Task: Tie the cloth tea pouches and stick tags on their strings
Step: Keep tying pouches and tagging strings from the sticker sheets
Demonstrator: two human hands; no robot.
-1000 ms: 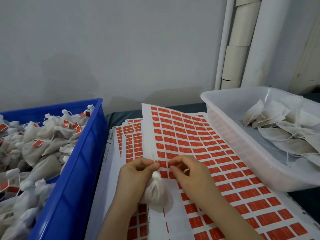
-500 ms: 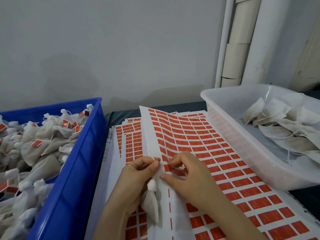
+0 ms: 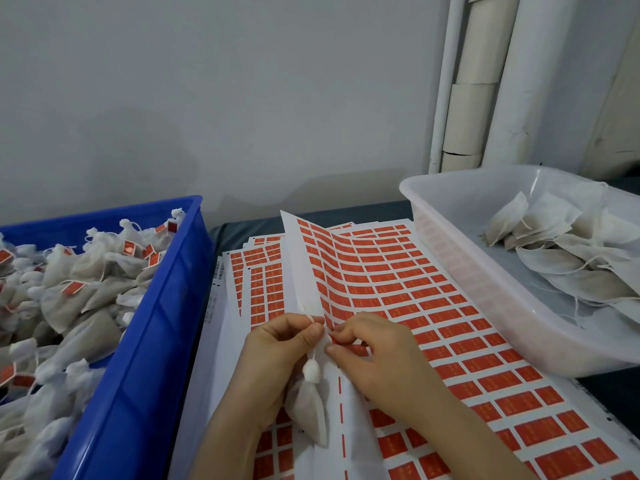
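Note:
A tied cloth tea pouch (image 3: 309,408) hangs by its white string from my left hand (image 3: 280,348), which pinches the string between thumb and forefinger. My right hand (image 3: 372,348) sits right beside it and pinches a red tag at the edge of the top tag sheet (image 3: 433,306). That sheet's left edge is lifted and curled up off the stack. The sheet carries rows of red rectangular tags on white backing.
A blue crate (image 3: 145,341) on the left is full of tied, tagged pouches. A translucent white tub (image 3: 460,278) on the right holds flat untied pouches. More tag sheets (image 3: 256,282) lie underneath. A grey wall and white pipes stand behind.
The pouch has dropped from between my hands to hang lower by its string. The top sheet's left edge has lifted and curled as my right hand works at a tag.

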